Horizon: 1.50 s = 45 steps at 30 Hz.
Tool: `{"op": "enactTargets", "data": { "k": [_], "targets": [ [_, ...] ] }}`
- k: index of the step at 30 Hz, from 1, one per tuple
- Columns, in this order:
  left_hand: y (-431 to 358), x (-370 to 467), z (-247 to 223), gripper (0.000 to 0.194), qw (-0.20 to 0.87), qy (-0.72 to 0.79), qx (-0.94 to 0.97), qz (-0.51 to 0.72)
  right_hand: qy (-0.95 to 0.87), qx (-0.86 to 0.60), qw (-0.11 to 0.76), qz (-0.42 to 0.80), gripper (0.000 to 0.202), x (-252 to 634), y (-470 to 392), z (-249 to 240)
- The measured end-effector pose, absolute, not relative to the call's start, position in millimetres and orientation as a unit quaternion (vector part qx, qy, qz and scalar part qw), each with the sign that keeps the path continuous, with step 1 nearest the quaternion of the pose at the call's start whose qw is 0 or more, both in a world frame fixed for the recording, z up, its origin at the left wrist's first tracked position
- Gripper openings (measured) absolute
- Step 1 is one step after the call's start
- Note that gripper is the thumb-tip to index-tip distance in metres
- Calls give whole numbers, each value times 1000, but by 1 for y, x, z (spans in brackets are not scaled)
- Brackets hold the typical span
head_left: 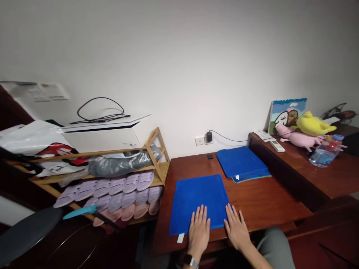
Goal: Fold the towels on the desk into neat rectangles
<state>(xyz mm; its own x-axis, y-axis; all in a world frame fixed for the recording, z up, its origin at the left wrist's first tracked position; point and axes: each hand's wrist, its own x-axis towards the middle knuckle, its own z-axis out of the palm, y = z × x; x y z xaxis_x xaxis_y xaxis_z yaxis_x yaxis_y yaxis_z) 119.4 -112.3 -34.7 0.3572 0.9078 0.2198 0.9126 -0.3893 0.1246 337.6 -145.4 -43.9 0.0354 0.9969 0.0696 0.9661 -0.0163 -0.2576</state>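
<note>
A blue cloth (200, 194) lies spread flat on the brown wooden desk (275, 203), with a white tag at its lower left corner. My left hand (199, 229) rests palm down on the cloth's near edge, fingers spread, a watch on its wrist. Just right of it, my right hand (237, 228) lies flat with fingers apart, its fingertips at the cloth's right edge. Neither hand holds anything. Farther back on the right, more blue cloths (241, 161) lie in a flat stack, one with a green edge.
A wooden rack (165, 170) with purple and pink slippers (117, 186) stands left of the desk. On the raised surface at right are a remote (277, 146), plush toys (314, 125), a picture (290, 114) and a water bottle (322, 157). A charger (209, 136) sits in the wall socket.
</note>
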Motion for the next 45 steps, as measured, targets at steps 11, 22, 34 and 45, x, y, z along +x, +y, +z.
{"op": "enactTargets", "data": {
  "k": [11,22,34,45],
  "targets": [
    [-133,66,-51,58,88,-623,-762,-156,-694,-707,102,89,65,343,-151,-40],
    [-139,65,-56,58,115,-623,-758,-159,-680,-717,109,112,68,346,-37,13],
    [-130,61,-71,57,86,-652,-743,-127,-689,-713,82,101,71,340,45,-15],
    [25,183,18,57,-15,-560,-813,-161,-693,-709,96,87,69,344,50,-36]
  ]
}}
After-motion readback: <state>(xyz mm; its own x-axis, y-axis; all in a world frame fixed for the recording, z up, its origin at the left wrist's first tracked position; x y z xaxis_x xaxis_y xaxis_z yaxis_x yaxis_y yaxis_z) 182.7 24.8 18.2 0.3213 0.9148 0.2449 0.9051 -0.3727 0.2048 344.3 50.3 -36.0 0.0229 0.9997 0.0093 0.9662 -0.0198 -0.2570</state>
